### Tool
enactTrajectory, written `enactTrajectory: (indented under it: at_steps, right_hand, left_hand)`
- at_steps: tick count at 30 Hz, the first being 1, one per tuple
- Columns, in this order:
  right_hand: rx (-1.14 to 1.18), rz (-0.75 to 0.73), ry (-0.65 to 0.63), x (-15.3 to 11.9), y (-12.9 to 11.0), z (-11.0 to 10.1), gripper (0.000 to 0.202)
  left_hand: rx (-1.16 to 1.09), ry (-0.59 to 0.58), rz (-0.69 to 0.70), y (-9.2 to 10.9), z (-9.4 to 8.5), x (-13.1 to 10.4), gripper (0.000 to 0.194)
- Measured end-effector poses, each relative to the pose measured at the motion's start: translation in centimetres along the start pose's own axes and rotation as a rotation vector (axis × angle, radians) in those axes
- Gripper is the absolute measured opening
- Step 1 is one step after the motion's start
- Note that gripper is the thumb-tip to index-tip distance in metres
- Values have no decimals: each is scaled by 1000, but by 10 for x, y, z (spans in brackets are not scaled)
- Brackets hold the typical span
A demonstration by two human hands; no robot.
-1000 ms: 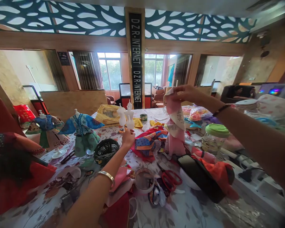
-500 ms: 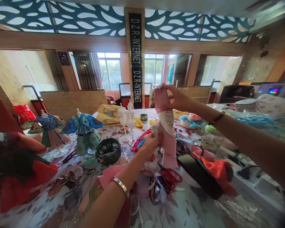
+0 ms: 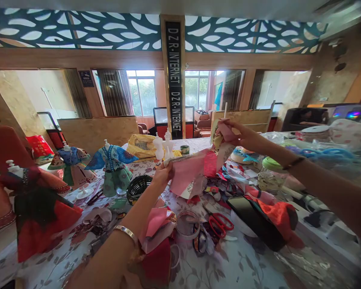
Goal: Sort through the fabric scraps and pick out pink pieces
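Observation:
Above the table, a pink patchwork cloth (image 3: 188,170) with a floral piece and a brighter pink patch is stretched between my two hands. Its left corner is pinched in my left hand (image 3: 163,172), next to two small white mannequins (image 3: 163,146). Held higher, my right hand (image 3: 238,133) grips the bunched far end. Below the cloth are a pile of fabric scraps (image 3: 209,192), red-handled scissors (image 3: 220,224) and a clear round ring or roll (image 3: 188,224). More pink fabric (image 3: 156,222) lies near my left forearm.
Several dressed doll stands (image 3: 110,166) line the left side. A dark woven basket (image 3: 137,188) sits beside my left forearm. On the right are a black phone-like slab (image 3: 254,220), a green-lidded jar (image 3: 270,172) and bagged materials. A yellow bag (image 3: 141,145) lies behind.
My hands have moved apart, left hand leftward and right hand slightly rightward and down. The cloth, hanging vertically before, is now spread sideways between them.

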State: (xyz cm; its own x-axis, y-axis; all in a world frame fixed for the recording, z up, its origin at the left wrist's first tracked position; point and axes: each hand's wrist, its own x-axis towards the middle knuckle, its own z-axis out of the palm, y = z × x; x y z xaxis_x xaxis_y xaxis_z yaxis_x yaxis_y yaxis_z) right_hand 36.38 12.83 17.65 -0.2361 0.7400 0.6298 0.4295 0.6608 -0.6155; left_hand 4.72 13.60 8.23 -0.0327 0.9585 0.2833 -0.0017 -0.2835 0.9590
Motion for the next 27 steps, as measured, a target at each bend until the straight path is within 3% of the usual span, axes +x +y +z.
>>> enactTrajectory:
  at_steps: [8,16,21,27]
  right_hand:
    - [160,103,69,-10,7,18,76]
    - [214,157,141,-21,10,31,68]
    - [168,154,153,-25,14,32,52]
    - [-76,74,12,-33,11,43,25]
  left_hand:
    - [315,-4,217,29,-34,6,22]
    - [564,-103,362,61,-35,2,20]
    - [593,-213,375,63,-35,5,32]
    - [640,-246,375,46,-38,12,47]
